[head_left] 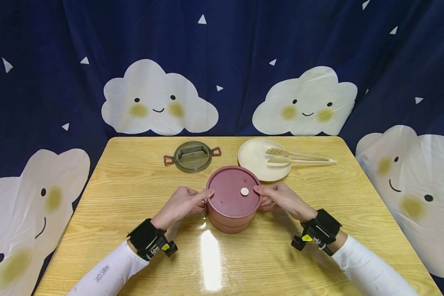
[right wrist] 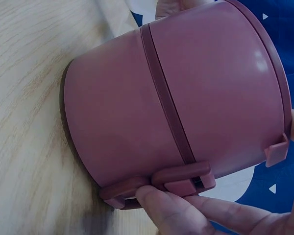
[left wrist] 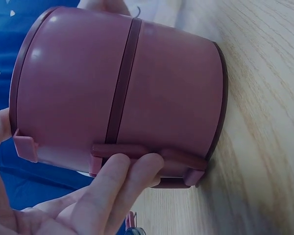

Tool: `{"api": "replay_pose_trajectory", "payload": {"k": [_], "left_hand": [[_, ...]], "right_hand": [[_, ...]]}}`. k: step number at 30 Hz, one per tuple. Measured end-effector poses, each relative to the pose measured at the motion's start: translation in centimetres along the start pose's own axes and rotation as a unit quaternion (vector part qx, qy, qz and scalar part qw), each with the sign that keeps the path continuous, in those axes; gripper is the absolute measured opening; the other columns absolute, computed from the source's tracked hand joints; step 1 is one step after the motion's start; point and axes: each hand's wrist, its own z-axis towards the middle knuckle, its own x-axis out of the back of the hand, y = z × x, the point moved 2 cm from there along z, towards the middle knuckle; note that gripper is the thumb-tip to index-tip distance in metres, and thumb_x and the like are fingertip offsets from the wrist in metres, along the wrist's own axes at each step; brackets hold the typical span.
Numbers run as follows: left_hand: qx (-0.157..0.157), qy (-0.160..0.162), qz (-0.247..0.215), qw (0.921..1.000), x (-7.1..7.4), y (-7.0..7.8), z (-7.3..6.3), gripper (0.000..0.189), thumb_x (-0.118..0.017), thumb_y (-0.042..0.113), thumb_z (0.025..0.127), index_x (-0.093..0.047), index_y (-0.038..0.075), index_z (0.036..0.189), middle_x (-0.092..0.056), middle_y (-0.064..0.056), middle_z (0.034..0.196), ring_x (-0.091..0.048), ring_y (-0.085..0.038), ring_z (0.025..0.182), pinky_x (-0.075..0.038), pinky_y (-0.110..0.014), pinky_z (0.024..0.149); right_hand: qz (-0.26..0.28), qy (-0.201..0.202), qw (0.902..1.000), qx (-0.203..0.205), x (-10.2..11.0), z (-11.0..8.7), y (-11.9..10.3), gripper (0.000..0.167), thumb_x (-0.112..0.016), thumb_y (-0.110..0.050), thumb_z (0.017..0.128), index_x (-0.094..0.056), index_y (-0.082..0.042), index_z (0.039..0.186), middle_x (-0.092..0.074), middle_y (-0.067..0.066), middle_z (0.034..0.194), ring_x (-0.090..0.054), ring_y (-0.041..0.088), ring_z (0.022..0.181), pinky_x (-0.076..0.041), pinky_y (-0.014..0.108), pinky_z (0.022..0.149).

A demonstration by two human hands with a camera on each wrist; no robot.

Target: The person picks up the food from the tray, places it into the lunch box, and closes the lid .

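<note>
A round, two-tier pink lunch box [head_left: 233, 197] stands upright on the table, its flat lid in place with a white button on top. My left hand [head_left: 185, 204] grips its left side, thumb on the lid's edge and fingers at a side clasp [left wrist: 176, 159]. On the opposite side my right hand [head_left: 285, 200] holds it the same way, thumb on the rim. In the right wrist view, those fingertips touch another clasp [right wrist: 183, 178] low on the wall. A dark band circles the box between its tiers.
Behind the box, a round dark-olive lid [head_left: 193, 162] with a raised grip and two reddish side loops lies at the back left. A cream plate [head_left: 253, 158] sits at the back right, with beige tongs [head_left: 303, 158] resting across it. A patterned curtain [head_left: 229, 49] hangs behind the wooden table [head_left: 133, 176].
</note>
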Motion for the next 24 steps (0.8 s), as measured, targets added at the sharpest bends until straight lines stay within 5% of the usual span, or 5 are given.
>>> {"api": "replay_pose_trajectory", "payload": {"k": [8,24], "left_hand": [[0.009,0.004,0.001,1.0,0.14,-0.03,0.1,0.061,-0.072,0.064,0.09,-0.065,0.011,0.061,-0.076,-0.018,0.073,-0.082,-0.028,0.089,-0.047,-0.028,0.076],[0.023,-0.015,-0.035,0.999,0.12,-0.33,0.08,0.063,-0.074,0.066,0.089,-0.075,0.004,0.076,-0.083,-0.012,0.094,-0.082,-0.028,0.096,-0.055,-0.047,0.107]], "right_hand": [[-0.008,0.008,0.9999,-0.004,-0.13,0.0,0.07,0.053,-0.065,-0.047,0.102,-0.078,0.002,0.113,-0.083,0.012,0.101,-0.08,0.014,0.091,-0.064,0.031,0.083],[-0.015,0.005,0.9998,-0.01,0.25,-0.04,0.24,0.053,-0.065,-0.053,0.101,-0.08,-0.003,0.112,-0.083,0.012,0.1,-0.081,0.025,0.098,-0.063,0.034,0.083]]}}
